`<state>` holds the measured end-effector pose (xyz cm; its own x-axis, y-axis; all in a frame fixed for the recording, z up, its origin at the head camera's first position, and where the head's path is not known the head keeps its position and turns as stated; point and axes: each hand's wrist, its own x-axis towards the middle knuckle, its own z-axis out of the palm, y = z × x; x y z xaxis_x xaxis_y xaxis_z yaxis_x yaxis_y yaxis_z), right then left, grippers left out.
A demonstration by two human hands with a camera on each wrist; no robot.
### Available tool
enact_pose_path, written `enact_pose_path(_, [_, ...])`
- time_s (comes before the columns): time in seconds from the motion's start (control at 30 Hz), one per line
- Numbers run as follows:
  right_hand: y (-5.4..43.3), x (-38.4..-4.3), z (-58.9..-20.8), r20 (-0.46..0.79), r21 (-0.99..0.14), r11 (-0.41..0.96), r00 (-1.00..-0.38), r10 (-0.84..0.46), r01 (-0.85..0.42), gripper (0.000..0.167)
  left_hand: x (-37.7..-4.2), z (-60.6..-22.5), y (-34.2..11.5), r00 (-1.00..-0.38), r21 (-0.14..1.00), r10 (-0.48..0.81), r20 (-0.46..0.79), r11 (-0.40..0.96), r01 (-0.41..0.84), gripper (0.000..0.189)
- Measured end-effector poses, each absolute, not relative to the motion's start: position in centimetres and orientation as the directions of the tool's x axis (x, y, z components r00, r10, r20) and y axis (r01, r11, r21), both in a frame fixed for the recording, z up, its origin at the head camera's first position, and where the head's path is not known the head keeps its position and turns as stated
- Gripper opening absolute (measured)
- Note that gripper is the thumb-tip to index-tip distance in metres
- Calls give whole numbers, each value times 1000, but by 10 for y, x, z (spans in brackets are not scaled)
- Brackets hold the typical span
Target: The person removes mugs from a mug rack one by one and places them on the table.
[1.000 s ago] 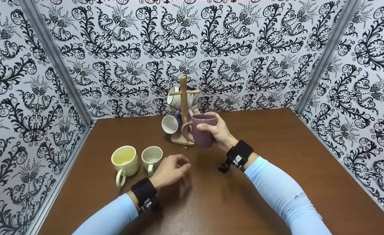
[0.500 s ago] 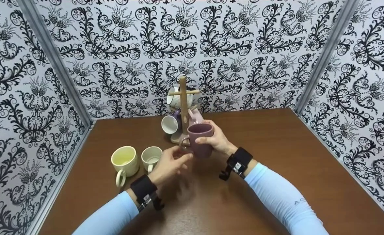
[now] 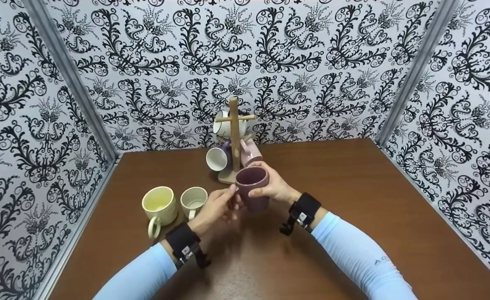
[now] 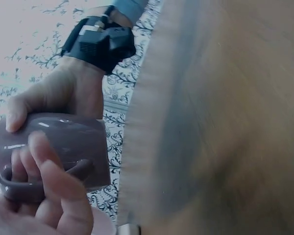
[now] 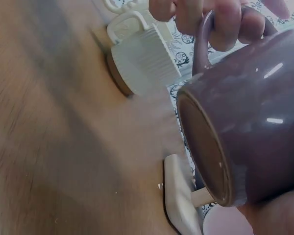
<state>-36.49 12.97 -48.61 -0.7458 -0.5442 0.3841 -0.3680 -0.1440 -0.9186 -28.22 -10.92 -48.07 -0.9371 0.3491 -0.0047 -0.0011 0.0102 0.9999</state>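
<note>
A glossy mauve mug (image 3: 250, 198) is held upright above the table, in front of a wooden mug tree (image 3: 235, 141). My right hand (image 3: 277, 186) grips its body from the right, with the thumb along the near side. My left hand (image 3: 216, 208) is at its left side, and in the left wrist view the fingers (image 4: 51, 171) hook through the mug's handle (image 4: 22, 191). From the right wrist view, the mug's unglazed bottom (image 5: 203, 147) shows well off the tabletop.
On the tree hang a white ribbed mug (image 3: 224, 126), a mug with a white inside (image 3: 217, 159) and a pink mug (image 3: 251, 152). A yellow mug (image 3: 160, 204) and a smaller pale mug (image 3: 193, 199) stand at the left. Patterned walls (image 3: 245, 54) enclose the table (image 3: 353, 187).
My right hand has brought the mauve mug down and nearer, away from the mug tree. My left hand has risen slightly to it, and its fingers have taken the handle.
</note>
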Motion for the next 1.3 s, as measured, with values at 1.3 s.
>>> enact_pose_path(1.3, [113, -349, -470, 319, -885, 123, -776, -544, -449, 85, -258, -503, -87, -991, 981, 6, 134, -143, 131, 58])
